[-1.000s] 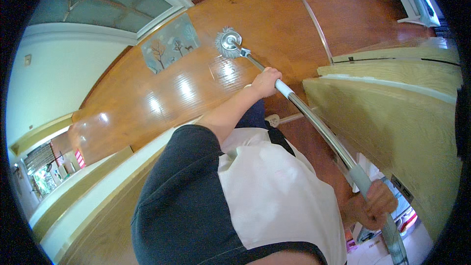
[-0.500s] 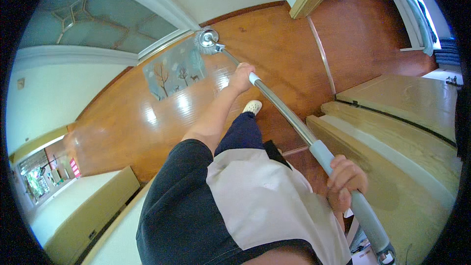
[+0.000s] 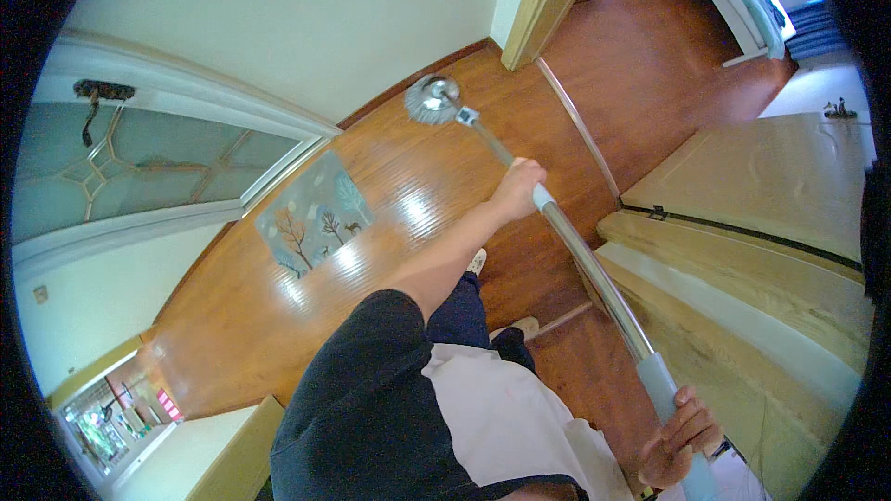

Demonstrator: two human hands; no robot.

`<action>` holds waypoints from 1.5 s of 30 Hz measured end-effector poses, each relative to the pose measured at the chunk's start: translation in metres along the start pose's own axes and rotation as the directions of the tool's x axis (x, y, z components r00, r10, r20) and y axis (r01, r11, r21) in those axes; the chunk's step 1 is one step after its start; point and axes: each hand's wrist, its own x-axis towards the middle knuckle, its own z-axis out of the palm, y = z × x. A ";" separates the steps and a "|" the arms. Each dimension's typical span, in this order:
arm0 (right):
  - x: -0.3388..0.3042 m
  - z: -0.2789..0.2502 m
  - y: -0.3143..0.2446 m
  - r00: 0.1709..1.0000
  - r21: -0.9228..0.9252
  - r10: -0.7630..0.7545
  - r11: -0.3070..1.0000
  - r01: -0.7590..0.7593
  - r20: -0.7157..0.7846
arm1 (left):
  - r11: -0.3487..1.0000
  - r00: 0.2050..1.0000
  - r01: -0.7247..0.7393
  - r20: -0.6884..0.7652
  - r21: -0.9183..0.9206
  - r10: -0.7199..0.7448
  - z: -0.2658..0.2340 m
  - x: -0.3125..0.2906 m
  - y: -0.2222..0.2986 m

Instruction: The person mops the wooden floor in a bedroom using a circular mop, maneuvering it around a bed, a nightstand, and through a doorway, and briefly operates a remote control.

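A spin mop with a silver pole (image 3: 601,280) slants across my view from lower right to upper middle. Its round mop head (image 3: 430,100), grey strands under a shiny disc, is over the wooden floor close to the far wall's baseboard. My left hand (image 3: 520,189) is wrapped round the lower pole, just beyond a light collar. Nearer my body, my right hand (image 3: 682,436) grips the pale grey handle sleeve (image 3: 659,385); its fingers curl over the top. The handle's end runs out of the picture.
A grey-blue mat (image 3: 316,213) with trees and deer lies left of the mop, before a glass-panelled door (image 3: 158,162). A wooden door frame (image 3: 543,9) and a floor strip (image 3: 580,125) border the far right room. A wooden door (image 3: 752,190) stands at right.
The mop head has moved right, away from the mat and glass door, along the far wall. Both hands have shifted right and nearer with the pole. My view has turned, and two shoes now show.
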 end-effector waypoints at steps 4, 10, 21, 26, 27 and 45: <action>-0.015 0.007 0.018 0.997 -0.269 -0.073 0.961 0.068 -0.006 | 0.997 0.991 -0.071 0.118 0.035 0.066 0.021 0.046 -0.008; -0.028 -0.002 0.032 1.000 -0.151 0.023 0.988 -0.024 -0.009 | 0.986 0.880 -0.060 0.475 0.155 -0.021 0.031 0.060 -0.014; -0.044 -0.082 -0.034 0.996 -0.039 0.068 0.997 -0.070 -0.052 | 0.973 0.887 -0.185 0.450 0.141 0.104 0.090 0.028 0.080; -0.073 -0.081 -0.025 0.975 -0.136 -0.009 0.990 -0.021 -0.221 | 0.973 0.827 -0.167 0.559 0.158 0.051 0.111 0.046 0.104; -0.077 -0.078 -0.013 0.981 -0.261 -0.034 0.965 -0.018 -0.190 | 0.956 0.803 -0.175 0.597 0.234 0.001 0.111 0.054 0.099; -0.114 -0.099 -0.135 0.921 -0.531 -0.236 0.847 0.037 -0.311 | 0.938 0.529 -0.158 0.776 -0.308 0.344 0.191 -0.026 0.252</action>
